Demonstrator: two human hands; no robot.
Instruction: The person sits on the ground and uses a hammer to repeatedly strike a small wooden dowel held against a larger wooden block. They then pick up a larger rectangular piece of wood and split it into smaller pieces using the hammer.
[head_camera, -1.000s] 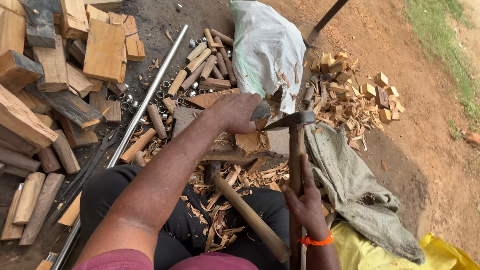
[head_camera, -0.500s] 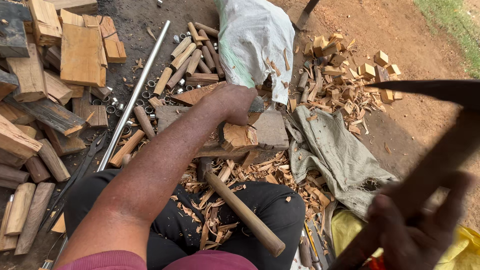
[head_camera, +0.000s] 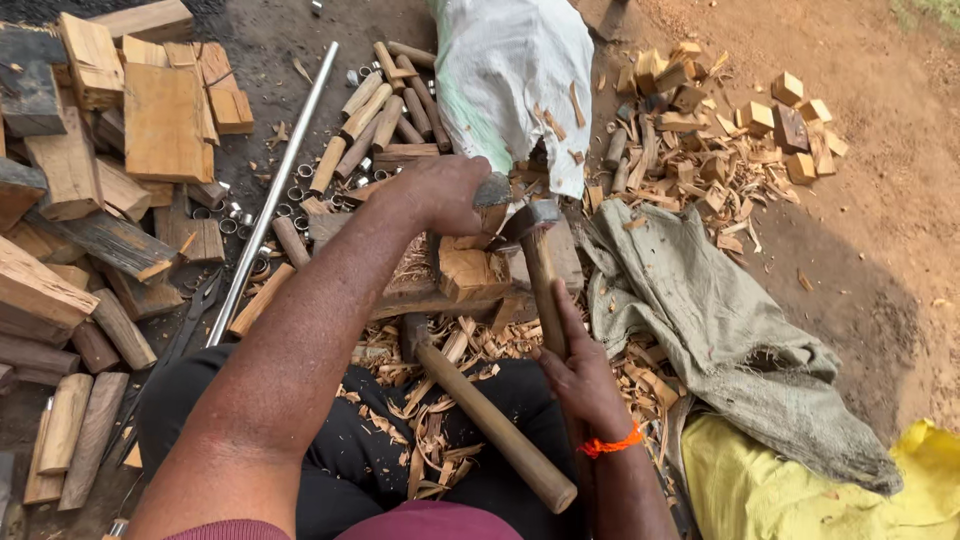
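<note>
Fingers of the left hand (head_camera: 445, 192) curl tight around a grey metal chisel-like tool (head_camera: 492, 192) at the centre of the frame, its tip set on a pale squared block of wood (head_camera: 470, 272) that rests on a dark wooden work board (head_camera: 420, 297). Fingers of the right hand (head_camera: 580, 375), lower right of centre, wrap around the brown wooden handle of a hammer (head_camera: 540, 275), whose grey metal head meets the top of the chisel-like tool. Half a second ago the hammer was raised high at the right edge, blurred and well apart from the tool; now it has come down onto it, while the left hand has kept its grip in place.

Around the block, curled wood shavings (head_camera: 430, 440) lie over the person's dark trousers, and a second long wooden handle (head_camera: 495, 430) slants across the lap just beside the right wrist. A long silver metal rod (head_camera: 275, 195) runs diagonally left of the left forearm. Rough wooden planks and blocks (head_camera: 160, 120) crowd the upper left, short round wooden pegs (head_camera: 380, 100) lie above the hand, a white woven sack (head_camera: 515, 80) stands at upper centre, and a grey-green cloth (head_camera: 720, 330) spreads to the right.
</note>
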